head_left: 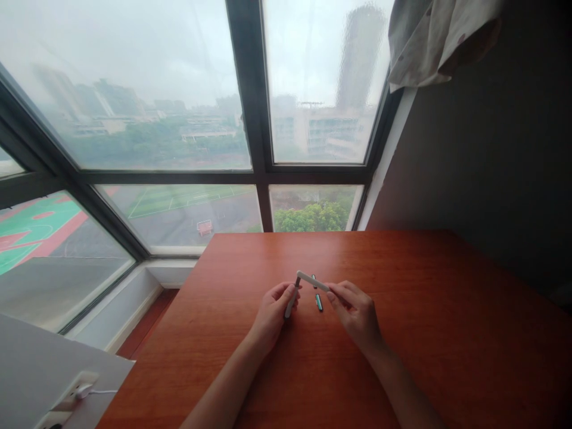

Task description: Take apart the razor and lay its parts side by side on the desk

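My left hand (273,311) is closed around a slim white stick-shaped piece (292,301) that stands tilted on the wooden table (429,333). My right hand (354,310) pinches a second white stick-shaped piece (311,280) by its right end. The two pieces meet at their upper ends in an angle above the table. Two small dark cylinders, possibly batteries (319,302), lie on the table between my hands, one green-tinted and close to my right fingers, the other (313,280) partly hidden behind the white piece.
The reddish-brown table reaches a large dark-framed window (254,173) at the back. A dark wall (491,179) stands on the right with cloth (429,42) hanging above. At lower left a white surface holds a power socket with a white cable (80,392).
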The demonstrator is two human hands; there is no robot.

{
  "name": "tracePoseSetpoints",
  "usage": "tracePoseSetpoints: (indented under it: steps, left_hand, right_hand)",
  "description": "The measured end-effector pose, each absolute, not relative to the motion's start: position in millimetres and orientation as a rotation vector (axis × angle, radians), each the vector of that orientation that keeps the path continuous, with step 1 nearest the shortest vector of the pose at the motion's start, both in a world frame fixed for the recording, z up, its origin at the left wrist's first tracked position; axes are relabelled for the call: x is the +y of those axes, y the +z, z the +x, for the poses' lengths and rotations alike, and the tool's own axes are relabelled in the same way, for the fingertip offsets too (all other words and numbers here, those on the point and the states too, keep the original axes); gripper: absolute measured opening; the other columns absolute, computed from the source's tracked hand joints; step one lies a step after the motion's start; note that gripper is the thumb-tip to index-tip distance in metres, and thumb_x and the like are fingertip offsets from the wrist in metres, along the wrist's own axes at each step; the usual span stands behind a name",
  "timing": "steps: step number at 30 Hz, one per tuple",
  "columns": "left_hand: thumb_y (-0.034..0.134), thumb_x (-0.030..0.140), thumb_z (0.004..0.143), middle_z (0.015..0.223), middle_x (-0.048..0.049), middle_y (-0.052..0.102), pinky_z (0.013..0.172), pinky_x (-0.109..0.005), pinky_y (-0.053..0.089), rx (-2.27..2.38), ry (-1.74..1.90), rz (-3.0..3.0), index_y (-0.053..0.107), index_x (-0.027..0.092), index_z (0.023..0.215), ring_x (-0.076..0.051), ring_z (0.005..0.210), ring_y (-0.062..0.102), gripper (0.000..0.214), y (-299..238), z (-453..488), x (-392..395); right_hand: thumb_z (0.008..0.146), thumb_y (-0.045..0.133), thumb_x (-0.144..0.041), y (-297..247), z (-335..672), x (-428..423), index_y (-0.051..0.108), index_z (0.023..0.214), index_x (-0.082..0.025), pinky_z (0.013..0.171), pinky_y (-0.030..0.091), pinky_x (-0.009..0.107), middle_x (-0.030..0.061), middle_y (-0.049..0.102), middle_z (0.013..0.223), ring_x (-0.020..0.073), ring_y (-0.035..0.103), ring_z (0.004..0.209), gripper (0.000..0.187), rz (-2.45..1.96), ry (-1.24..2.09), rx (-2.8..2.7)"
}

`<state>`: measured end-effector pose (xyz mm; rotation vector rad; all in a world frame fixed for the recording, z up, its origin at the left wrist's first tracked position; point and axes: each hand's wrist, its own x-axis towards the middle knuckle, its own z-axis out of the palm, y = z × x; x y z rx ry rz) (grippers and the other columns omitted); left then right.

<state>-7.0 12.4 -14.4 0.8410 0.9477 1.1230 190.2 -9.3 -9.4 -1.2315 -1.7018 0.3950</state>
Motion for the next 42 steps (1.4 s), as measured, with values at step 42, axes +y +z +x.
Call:
tracePoseSetpoints:
  steps: [42]
  left_hand:
    - [0.071, 0.046, 0.074, 0.067, -0.0005, 0.055, 0.051, -0.020, 0.033, 0.925, 1.116, 0.853, 0.071, 0.014, 0.093, -0.008, 0.055, 0.046, 0.038, -9.6, -10.4, 12.5]
  right_hand:
    - [0.092, 0.050, -0.032, -10.1, 192.0, -6.7, 0.070, 0.095, -0.018, 0.060, 0.042, 0.025, 0.0043, 0.062, 0.072, 0.0155, 0.056, 0.063, 0.025, -1.290, 0.377, -1.737]
